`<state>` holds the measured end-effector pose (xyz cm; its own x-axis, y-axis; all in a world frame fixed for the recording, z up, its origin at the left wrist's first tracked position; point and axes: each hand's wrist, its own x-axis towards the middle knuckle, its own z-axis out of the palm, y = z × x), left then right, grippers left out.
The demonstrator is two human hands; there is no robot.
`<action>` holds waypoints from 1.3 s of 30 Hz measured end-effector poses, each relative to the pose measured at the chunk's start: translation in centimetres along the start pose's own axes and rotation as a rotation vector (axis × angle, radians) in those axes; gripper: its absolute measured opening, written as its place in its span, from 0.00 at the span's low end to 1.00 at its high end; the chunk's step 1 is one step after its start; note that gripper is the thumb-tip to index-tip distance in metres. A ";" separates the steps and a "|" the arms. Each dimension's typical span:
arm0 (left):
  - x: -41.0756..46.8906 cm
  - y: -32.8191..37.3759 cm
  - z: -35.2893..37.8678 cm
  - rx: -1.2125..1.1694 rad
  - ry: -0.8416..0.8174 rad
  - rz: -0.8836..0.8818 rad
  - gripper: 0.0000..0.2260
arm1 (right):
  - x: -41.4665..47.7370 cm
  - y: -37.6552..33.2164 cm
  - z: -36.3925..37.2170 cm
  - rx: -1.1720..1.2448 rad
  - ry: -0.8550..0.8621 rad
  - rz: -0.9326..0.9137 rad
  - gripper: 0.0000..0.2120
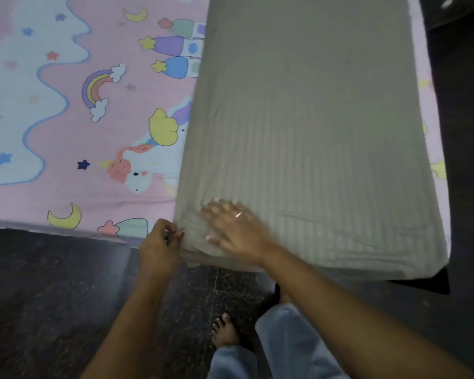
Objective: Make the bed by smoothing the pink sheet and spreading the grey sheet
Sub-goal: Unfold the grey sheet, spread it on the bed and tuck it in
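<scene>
one pink sheet [66, 184], one grey sheet [312, 119]

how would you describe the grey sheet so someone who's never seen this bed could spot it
The big landmark is the pink sheet, printed with rainbows, moons and stars. Along its right part lies the grey sheet, a long strip whose near corner the left hand pinches while the right hand rests flat on it. Unlike that print, it is plain grey with faint stripes.

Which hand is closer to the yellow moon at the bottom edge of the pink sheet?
Left. The left hand pinches the grey sheet at its corner, just right of the moon; the right hand lies flat on it, farther right.
</scene>
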<state>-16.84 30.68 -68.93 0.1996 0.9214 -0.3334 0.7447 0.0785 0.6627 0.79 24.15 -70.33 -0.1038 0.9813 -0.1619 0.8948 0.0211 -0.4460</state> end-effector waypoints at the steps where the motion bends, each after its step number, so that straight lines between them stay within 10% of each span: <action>1: 0.1 -0.1 0.2 0.025 -0.004 -0.006 0.05 | -0.4 2.0 -1.0 -0.016 0.047 0.105 0.30; 7: -1.6 1.6 3.2 0.203 0.180 -0.027 0.15 | -5.8 13.2 -2.7 -0.215 0.089 0.622 0.36; 17: 1.3 9.7 11.3 0.306 -0.104 0.625 0.16 | -9.9 6.0 0.3 -0.033 -0.007 -0.308 0.23; 24: -0.5 8.9 15.9 0.793 -0.493 1.056 0.28 | -14.2 23.8 -8.2 -0.208 0.118 0.443 0.29; 29: -5.5 8.5 16.8 0.696 -0.719 1.447 0.22 | -18.7 21.7 -4.9 -0.455 0.003 0.406 0.28; 34: -6.4 13.4 18.0 0.256 -0.589 1.346 0.16 | -25.7 14.5 -0.2 -0.362 -0.104 0.098 0.29; 39: -4.3 15.4 21.0 0.662 -0.427 1.101 0.24 | -25.4 18.0 -3.7 -0.267 0.012 0.101 0.25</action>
<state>7.15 19.96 -71.38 0.9766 0.1886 -0.1038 0.2121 -0.9254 0.3142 21.10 0.33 -70.97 -0.0048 0.9832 -0.1825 0.9833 -0.0286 -0.1800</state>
